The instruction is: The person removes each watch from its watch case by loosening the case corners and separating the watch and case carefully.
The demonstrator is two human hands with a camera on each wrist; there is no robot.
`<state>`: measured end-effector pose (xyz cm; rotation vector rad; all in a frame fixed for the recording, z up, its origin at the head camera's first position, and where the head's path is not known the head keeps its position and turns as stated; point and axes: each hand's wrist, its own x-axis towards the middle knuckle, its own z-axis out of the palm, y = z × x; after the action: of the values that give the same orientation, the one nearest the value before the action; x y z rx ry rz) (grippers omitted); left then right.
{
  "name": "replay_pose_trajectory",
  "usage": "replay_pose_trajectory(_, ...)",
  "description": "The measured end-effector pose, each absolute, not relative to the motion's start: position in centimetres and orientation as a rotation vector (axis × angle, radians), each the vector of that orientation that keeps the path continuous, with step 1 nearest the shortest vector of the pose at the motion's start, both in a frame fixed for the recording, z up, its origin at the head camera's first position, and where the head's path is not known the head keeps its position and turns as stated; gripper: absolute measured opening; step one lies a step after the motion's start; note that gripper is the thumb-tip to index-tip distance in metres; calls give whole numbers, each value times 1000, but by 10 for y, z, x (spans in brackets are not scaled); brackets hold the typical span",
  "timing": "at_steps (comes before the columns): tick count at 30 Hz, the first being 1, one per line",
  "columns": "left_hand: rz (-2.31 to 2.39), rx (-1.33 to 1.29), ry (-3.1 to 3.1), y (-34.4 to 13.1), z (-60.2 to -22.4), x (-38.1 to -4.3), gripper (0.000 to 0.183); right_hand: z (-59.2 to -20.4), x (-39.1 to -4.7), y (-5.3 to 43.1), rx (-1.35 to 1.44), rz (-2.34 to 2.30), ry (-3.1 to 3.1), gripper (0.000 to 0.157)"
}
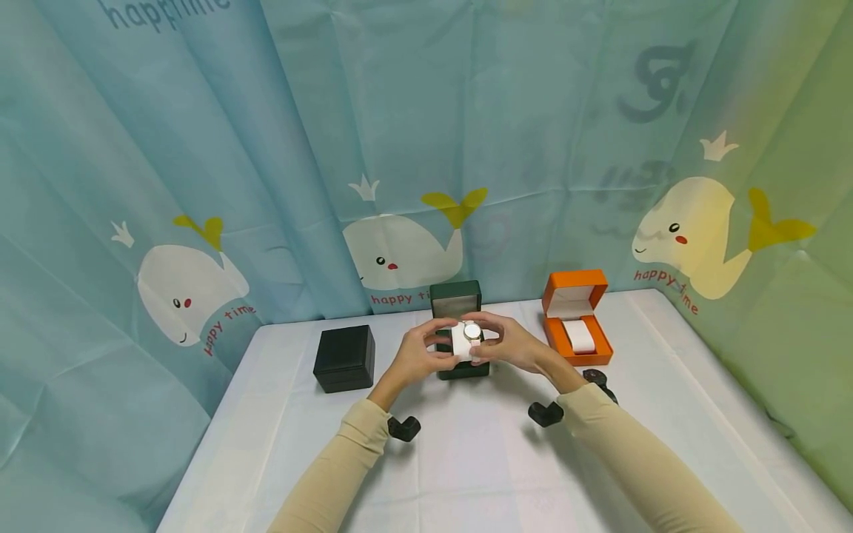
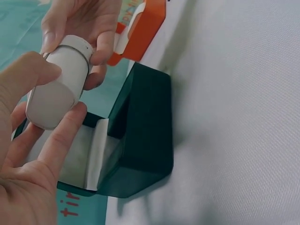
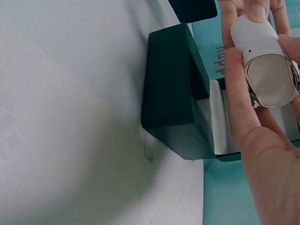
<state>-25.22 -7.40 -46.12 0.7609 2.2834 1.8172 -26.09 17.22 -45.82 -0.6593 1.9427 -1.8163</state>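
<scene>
Both hands hold a white watch cushion (image 1: 458,342) in front of and above an open dark green box (image 1: 456,290). A wristwatch (image 1: 472,331) with a round pale dial and light strap is wrapped around the cushion's right end. My left hand (image 1: 418,357) pinches the left end between thumb and fingers; in the left wrist view that cushion end (image 2: 52,103) is bare. The right hand (image 1: 512,344) grips the end with the watch, fingers above and thumb below. In the right wrist view the green box (image 3: 171,84) stands under the hands, its inside partly hidden.
A closed black box (image 1: 344,359) stands at the left. At the right is an open orange box (image 1: 578,280) with a white cushion (image 1: 578,337) inside. A dark watch (image 1: 595,377) lies partly behind the right sleeve. A printed curtain (image 1: 413,148) hangs behind the white table (image 1: 466,466).
</scene>
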Motion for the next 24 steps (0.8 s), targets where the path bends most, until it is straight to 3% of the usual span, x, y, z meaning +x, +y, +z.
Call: replay_pose_trajectory(24, 1841, 629, 2312, -93, -467, -254, 63, -461, -263, 188, -581, -1802, 1927, 72)
